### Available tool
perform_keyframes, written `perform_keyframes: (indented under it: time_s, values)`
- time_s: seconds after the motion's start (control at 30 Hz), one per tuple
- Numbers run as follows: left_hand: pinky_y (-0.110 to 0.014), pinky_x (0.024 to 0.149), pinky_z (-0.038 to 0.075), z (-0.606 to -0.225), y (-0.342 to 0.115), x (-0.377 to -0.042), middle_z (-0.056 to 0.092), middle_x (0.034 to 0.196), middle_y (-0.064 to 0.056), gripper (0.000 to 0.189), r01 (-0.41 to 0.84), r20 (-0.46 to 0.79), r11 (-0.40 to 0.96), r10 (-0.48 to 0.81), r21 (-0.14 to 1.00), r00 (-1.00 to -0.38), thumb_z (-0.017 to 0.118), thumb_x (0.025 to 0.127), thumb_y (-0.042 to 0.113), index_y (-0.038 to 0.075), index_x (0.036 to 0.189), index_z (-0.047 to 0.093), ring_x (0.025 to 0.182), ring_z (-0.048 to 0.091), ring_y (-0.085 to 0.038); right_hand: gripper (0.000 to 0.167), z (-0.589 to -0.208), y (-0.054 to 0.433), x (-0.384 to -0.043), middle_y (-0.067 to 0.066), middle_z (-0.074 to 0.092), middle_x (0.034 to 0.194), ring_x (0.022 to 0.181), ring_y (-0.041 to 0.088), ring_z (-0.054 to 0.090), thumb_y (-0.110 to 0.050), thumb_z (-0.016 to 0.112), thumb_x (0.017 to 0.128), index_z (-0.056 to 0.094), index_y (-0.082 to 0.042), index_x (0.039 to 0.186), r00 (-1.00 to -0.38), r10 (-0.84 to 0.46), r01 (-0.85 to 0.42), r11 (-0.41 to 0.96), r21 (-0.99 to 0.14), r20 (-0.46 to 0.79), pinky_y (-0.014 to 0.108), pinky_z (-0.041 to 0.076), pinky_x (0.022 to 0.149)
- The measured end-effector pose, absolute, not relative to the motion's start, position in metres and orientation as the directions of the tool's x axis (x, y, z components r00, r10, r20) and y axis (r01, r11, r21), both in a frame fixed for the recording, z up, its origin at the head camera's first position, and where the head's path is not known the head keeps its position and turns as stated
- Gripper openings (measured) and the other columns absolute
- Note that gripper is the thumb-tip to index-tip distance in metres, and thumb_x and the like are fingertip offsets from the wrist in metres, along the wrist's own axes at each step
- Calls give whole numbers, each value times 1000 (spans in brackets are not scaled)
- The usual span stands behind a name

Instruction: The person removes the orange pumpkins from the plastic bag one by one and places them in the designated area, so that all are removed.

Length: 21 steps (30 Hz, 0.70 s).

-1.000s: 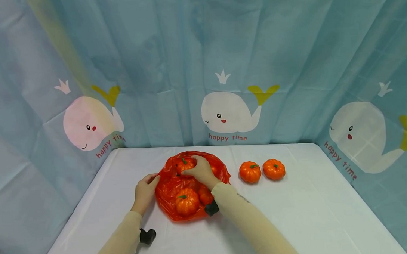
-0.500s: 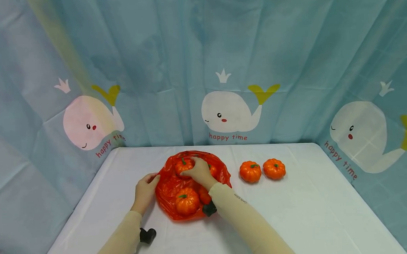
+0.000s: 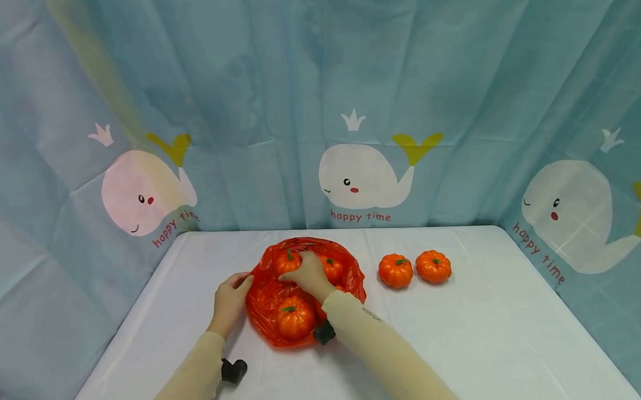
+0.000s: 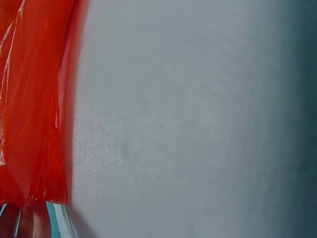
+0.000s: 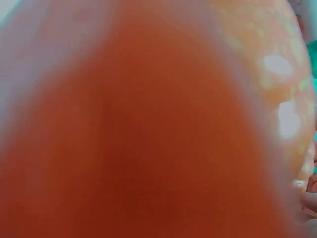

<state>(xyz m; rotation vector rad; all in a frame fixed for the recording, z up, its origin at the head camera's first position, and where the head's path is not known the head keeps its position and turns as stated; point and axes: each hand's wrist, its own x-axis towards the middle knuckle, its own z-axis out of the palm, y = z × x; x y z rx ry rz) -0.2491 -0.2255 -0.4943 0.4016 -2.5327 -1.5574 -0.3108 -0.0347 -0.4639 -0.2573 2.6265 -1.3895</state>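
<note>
The right hand point(image 3: 308, 275) was partly open, its thumb and fingers curved around the right side of an orange pumpkin point(image 3: 287, 263) with a green stem, held at the back left of a red plastic bag point(image 3: 259, 301). The right wrist view was mostly blur, with a strip of shiny pumpkin skin along its right side. The left hand point(image 3: 230, 300) was nearly closed, its bent fingers and thumb pinching the bag's left rim; the left wrist view caught its fingers at the bottom left corner, against the plastic.

The bag lay with its mouth wide open. Inside it, a front pumpkin point(image 3: 295, 318) sat near the person, and a back pumpkin point(image 3: 330, 269) was just right of the right hand. More orange showed around the right wrist, too covered to count.

To the bag's right, a loose pumpkin point(image 3: 395, 271) and its neighbour point(image 3: 433, 266) sat close together on the white desk point(image 3: 494, 329). Behind hung a blue curtain point(image 3: 263, 78) printed with white whales point(image 3: 357, 178) and "happy time".
</note>
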Motion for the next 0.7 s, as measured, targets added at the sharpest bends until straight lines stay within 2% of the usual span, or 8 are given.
perform_keyframes:
  time_s: [0.23,0.53,0.7]
  values:
    - [-50,111,43,-495,-225,-249,62,134,-20,40,-157,-28,424,-296,892,-955,51,103,32,4,130,63,130,53,-34,85,-465,-40,-310,16,48,147,132,35,48,-30,83,80,40,-4,149,-971,-222,-54,569,-821,-91,57,45,107]
    - [-50,110,43,-497,-225,-250,63,133,-20,40,-152,-23,418,-296,896,-955,52,103,32,3,129,63,129,53,-33,83,-472,-43,-310,17,47,145,129,34,49,-30,83,81,42,-3,147,-977,-194,-35,566,-824,-91,55,46,107]
    - [-49,109,44,-496,-225,-250,64,131,-20,39,-142,-6,428,-303,893,-953,52,103,31,3,128,64,127,55,-34,88,-477,-43,-311,17,48,147,131,35,49,-31,82,83,33,-4,152,-974,-194,-9,552,-834,-118,57,43,110]
